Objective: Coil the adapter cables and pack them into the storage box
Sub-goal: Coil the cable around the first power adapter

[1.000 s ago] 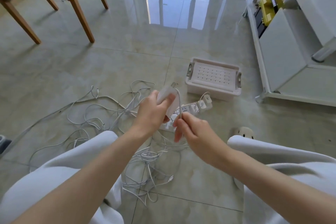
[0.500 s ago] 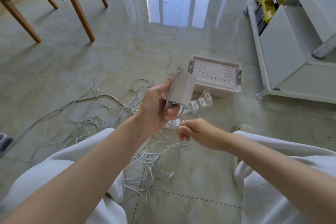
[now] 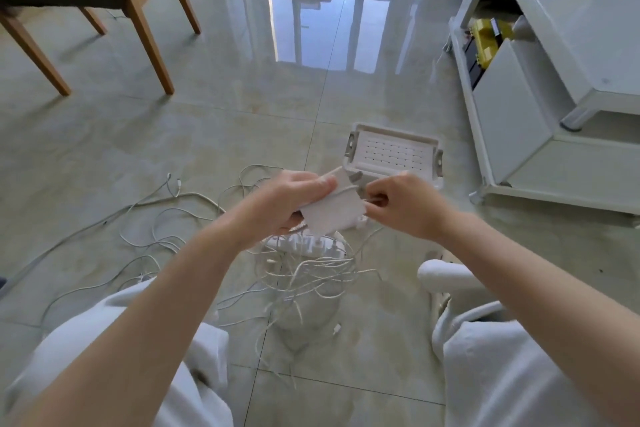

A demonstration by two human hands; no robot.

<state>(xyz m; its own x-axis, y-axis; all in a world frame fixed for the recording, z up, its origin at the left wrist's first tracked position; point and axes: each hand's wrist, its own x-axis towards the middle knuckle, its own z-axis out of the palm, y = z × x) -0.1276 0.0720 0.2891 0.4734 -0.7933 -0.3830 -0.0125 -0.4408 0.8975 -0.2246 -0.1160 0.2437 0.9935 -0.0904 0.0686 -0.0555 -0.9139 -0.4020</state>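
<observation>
**Adapter braced, cord pinched for winding**

The left hand [image 3: 291,198] grips a white adapter [image 3: 332,215], fingers curled over its top edge and thumb underneath. It holds the block in the air on the person's side of the storage box [image 3: 394,131], overlapping the box's near edge in this view. Holding it there probably gives the block a steady core to wind on, with the box within easy reach for packing.

Just beside the adapter, in front of the box's near right corner, the right hand [image 3: 401,204] pinches the thin cord [image 3: 346,188] between thumb and fingertips. The cord runs taut from that pinch across the adapter's top, so this looks like a wrap being laid. The tension would keep each turn snug.

On the floor between the box and the person's knees lies a power strip [image 3: 304,243] among the loose cables [image 3: 311,274], which also spread well to the box's left. Whether the box's perforated face is a lid or its floor cannot be told. Nothing coiled shows on it, so the task seems to be at an early stage.
</observation>
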